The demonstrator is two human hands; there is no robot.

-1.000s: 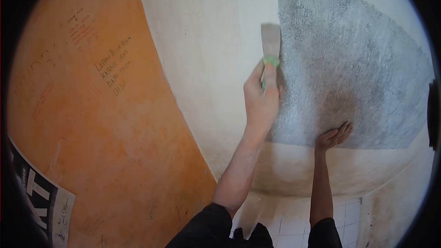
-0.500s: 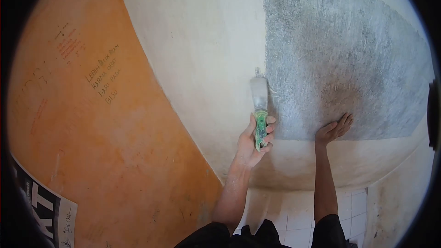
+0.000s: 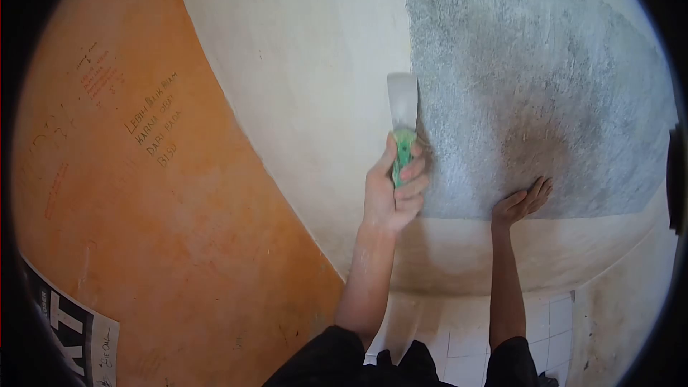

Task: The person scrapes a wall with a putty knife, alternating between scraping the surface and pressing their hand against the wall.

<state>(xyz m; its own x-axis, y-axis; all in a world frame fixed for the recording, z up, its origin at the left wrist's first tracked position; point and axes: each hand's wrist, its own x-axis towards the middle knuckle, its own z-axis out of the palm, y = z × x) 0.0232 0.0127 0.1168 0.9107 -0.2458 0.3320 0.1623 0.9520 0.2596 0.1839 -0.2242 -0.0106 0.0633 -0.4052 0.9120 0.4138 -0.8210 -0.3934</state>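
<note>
In my left hand (image 3: 394, 190) is a putty knife (image 3: 403, 100) with a wide metal blade and a worn green handle. My fingers wrap round the handle, and the blade points up along the left edge of a rough grey patch (image 3: 473, 50) on the pale wall. Further right, my right hand (image 3: 523, 202) lies open against the lower part of that patch, fingers stretched up and to the right. A darker smudged area sits just above it.
To the left is an orange wall (image 3: 201, 244) with handwriting on it. A black and white poster (image 3: 75, 330) hangs at the lower left. White tiles (image 3: 466, 351) show below, and a dark object (image 3: 674, 179) stands at the far right edge.
My left hand has slid the putty knife upward along the patch's left edge. My right hand stays in the same place on the wall.
</note>
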